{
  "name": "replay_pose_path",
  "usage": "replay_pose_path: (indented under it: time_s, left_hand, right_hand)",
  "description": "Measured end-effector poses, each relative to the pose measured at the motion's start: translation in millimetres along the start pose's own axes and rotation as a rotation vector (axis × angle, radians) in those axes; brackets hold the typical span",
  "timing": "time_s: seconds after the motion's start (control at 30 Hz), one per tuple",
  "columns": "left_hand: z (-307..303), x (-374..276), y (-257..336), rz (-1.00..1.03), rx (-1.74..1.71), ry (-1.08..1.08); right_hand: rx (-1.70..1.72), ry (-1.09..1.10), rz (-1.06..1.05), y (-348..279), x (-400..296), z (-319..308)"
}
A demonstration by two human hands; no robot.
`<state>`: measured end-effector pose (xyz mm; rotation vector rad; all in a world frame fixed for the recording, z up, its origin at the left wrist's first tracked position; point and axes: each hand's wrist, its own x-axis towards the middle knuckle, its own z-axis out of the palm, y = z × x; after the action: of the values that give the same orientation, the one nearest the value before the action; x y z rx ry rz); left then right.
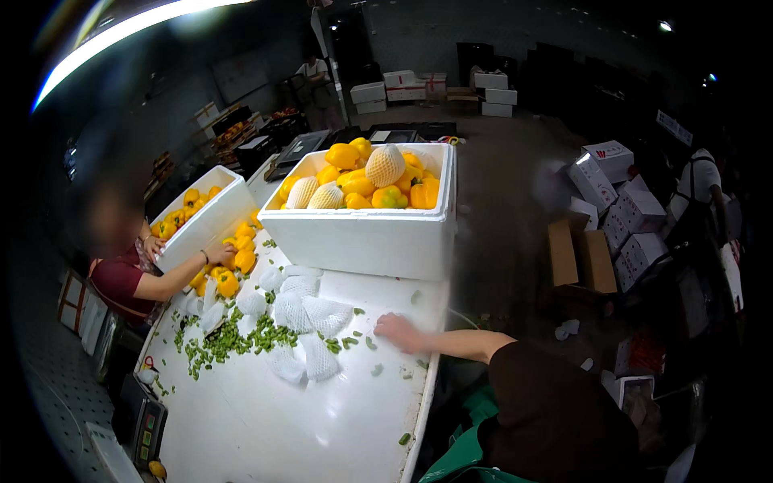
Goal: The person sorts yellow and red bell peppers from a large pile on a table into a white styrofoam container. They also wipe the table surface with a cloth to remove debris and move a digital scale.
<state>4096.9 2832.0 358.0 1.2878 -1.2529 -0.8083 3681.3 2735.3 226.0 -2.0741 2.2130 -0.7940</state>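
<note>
My right hand (400, 333), blurred by motion, is low over the right side of the white tabletop (241, 425), fingers towards the left. Whether anything is in it cannot be told. My left hand is out of view. Green stem pieces (226, 338) are strewn left of my right hand, with a few pieces near it. White foam net sleeves (326, 314) lie among them. Beyond stands a white foam box (356, 241) full of yellow bell peppers (343, 156), some in foam nets. More loose yellow peppers (244, 261) lie at the table's far left side.
Across the table, a co-worker's hand (222, 253) touches the loose peppers beside a second foam box (205, 226). A scale (142, 422) stands at lower left. On the floor at right are an open cardboard box (564, 256) and stacked cartons (634, 211); another person (700, 181) stands beyond.
</note>
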Motion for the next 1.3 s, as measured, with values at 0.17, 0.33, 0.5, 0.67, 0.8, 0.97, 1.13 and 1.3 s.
replay_pose_path:
  time_s: [0.17, 0.33, 0.5, 0.67, 0.8, 0.97, 1.13, 1.3]
  left_hand:
    - [26.8, 17.9, 24.0, 0.102, -0.030, -0.064]
    - [35.3, 24.8, 59.2, 0.225, -0.044, 0.042]
    - [19.8, 17.3, 88.5, 0.353, -0.016, 0.319]
    - [-41.3, -27.0, 122.7, 0.484, -0.001, 0.753]
    - [-96.2, -57.5, 58.1, 0.536, 0.447, 1.005]
    - [42.9, -57.5, 81.6, 0.229, 0.063, 0.841]
    - [95.9, -76.0, 99.5, 0.200, 0.057, 0.592]
    - [154.9, -42.3, 93.0, 0.062, -0.052, 0.239]
  right_hand:
    - [0.048, -0.106, -0.030, -1.2, -9.6, -15.4]
    - [0.095, -0.097, -0.379, -15.2, -17.0, -69.3]
    - [0.105, -0.345, -0.475, 25.3, -3.9, -39.4]
    - [-0.091, 0.068, -0.562, 7.6, 61.1, -72.6]
    - [0.020, 0.017, -0.640, 6.9, 77.4, -140.4]
    - [0.094, -0.207, -0.823, 75.0, 29.9, -145.3]
    - [0.105, -0.347, -0.739, 116.4, -27.8, -136.3]
    - [0.157, -0.328, -0.476, 163.1, -44.9, -129.6]
